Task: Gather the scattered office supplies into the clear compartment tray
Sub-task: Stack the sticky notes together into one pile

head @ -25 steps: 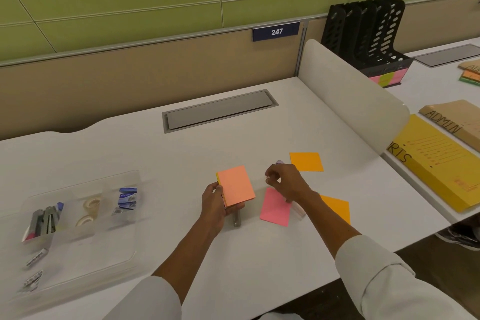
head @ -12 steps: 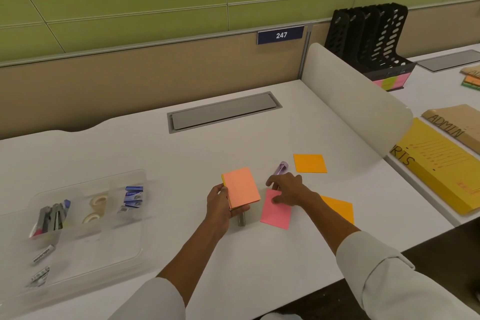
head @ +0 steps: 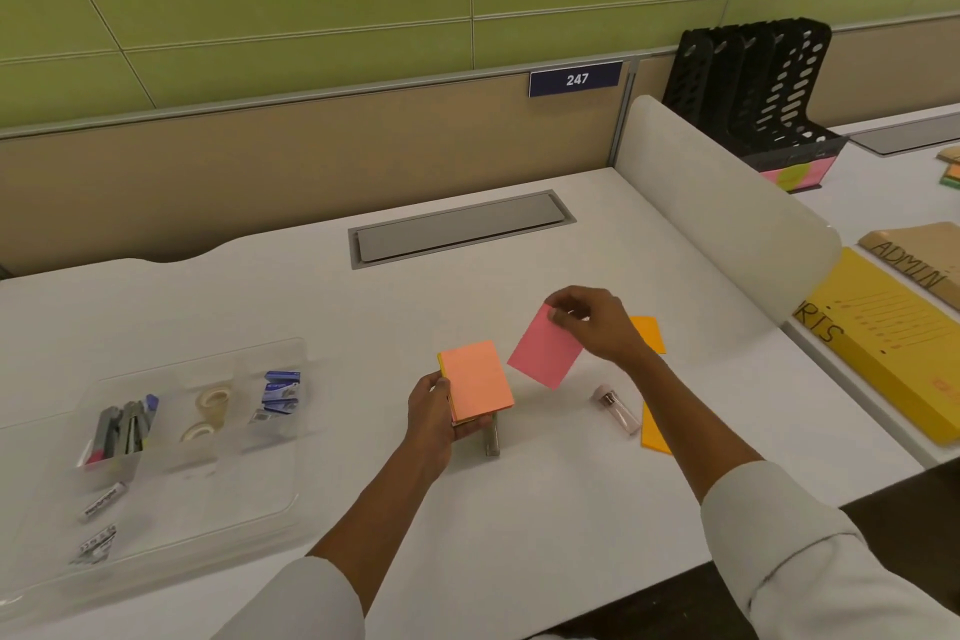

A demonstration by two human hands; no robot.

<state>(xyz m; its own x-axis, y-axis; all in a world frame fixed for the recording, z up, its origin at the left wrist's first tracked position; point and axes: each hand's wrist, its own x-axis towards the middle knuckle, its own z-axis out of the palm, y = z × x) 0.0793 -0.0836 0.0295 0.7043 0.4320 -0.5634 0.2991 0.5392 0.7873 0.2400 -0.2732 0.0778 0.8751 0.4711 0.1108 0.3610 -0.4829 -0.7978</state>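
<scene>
The right hand (head: pixel 592 327) pinches a pink sticky note (head: pixel 545 353) by its upper corner between thumb and fingertips, so the sheet hangs tilted in the air just right of the stack of sticky notes (head: pixel 475 379) that the left hand (head: pixel 434 413) grips from below and behind, fingers curled round its near edge. The stack's salmon top sheet faces up and slightly toward the camera, and the pink note lies close beside it, apart by a narrow gap; the move that seems due is a short carry leftward to lay the note flat on the stack, long sides matched. The clear compartment tray (head: pixel 291 494) sits well apart to the left on the tabletop (head: pixel 545 509), nearer the left hand. An orange note (head: pixel 648 332) shows behind the right wrist, another orange note (head: pixel 653 431) lies beside a small clear tube (head: pixel 617 410), and a dark clip-like object (head: pixel 492 437) lies under the stack; these probably remain to gather.
</scene>
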